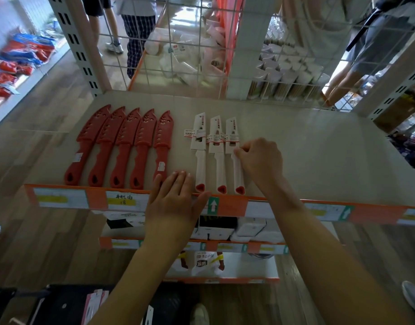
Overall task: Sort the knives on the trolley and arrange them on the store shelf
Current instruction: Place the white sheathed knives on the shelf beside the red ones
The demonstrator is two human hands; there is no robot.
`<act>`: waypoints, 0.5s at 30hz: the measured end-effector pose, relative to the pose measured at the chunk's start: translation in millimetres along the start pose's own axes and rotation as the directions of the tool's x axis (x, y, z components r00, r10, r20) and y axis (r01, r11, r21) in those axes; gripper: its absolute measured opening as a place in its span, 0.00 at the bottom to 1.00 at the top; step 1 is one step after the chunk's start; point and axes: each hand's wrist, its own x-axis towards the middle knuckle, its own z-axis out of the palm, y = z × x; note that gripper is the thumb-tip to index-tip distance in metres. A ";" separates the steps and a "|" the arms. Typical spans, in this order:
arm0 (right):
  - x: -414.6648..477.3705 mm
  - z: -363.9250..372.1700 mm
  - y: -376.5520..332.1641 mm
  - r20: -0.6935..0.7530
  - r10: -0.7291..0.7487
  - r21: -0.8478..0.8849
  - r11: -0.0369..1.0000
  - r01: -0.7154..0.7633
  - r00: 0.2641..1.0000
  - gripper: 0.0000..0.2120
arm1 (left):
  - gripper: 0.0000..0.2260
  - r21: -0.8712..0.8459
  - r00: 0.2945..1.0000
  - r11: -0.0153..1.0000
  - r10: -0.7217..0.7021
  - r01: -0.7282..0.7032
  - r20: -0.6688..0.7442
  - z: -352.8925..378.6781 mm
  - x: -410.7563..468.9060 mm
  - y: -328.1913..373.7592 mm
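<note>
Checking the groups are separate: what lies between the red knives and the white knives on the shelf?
Bare shelf, with the left hand resting at its front edge; head view.

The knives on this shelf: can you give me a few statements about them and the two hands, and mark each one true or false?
1. Five red knives lie in a row on the shelf. True.
2. The white knives lie left of the red ones. False: they lie to the right.
3. The right hand pinches the rightmost white knife. True.
4. The left hand lifts a white knife. False: it lies flat at the shelf's front edge, between the red and white knives, holding nothing.
</note>
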 end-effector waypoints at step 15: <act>-41.0 2.1 -8.2 -0.034 -0.125 -0.027 0.992 0.125 0.992 0.12 | 0.27 -0.080 0.999 0.997 0.012 -0.008 0.048 -18.9 -5.1 -6.2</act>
